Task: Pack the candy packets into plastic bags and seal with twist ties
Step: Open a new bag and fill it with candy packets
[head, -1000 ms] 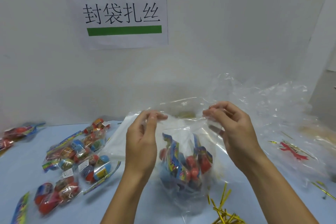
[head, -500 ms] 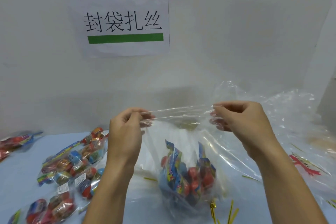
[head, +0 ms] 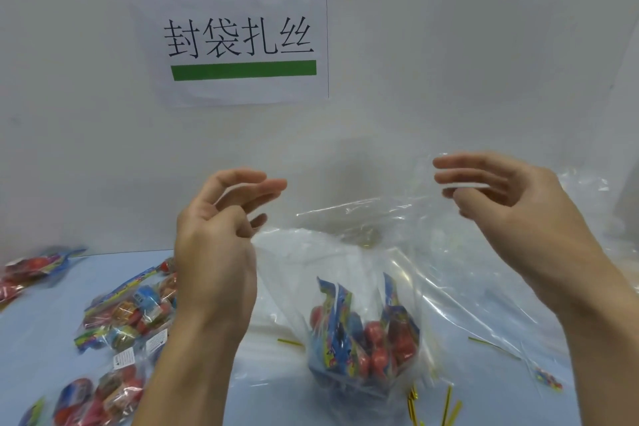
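The clear plastic bag (head: 397, 287) stands on the blue table (head: 52, 315) between both hands, with the candy packets (head: 363, 342) at its bottom; its mouth is loose and open. The left hand (head: 214, 252) is raised beside the mouth with relaxed fingers and seems to hold nothing; the right hand (head: 518, 218) is spread open, and maybe its fingers touch the film, but the blur does not let me be sure. The risk: the unsupported mouth can collapse, or the bag can tip and spill packets; the thin twist ties (head: 446, 405) near the bag are easy to miss.
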Demonstrator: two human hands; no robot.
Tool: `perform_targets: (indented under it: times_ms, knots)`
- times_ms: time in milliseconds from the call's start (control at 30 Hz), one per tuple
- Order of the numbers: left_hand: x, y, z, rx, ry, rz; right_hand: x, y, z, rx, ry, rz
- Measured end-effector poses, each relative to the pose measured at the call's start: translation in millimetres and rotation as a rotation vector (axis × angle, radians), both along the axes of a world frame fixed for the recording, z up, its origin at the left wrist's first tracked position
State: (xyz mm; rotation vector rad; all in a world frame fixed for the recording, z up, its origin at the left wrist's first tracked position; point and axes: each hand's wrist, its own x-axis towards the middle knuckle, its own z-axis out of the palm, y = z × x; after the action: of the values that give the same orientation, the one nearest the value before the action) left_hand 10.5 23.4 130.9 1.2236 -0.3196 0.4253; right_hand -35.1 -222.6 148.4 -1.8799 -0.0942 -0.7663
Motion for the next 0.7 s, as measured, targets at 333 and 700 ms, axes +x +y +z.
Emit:
perform_targets:
  times_ms: [333,700]
  knots:
    - [-10.8,15.9,3.0,1.232,-0.018,0.021,6.7,26.7,-9.3,-0.467,0.169,0.061]
    - [2.2,-3.5,-10.0,0.668,-0.166,0.134,8.4,-20.9,-32.3,0.031,0.151,0.299]
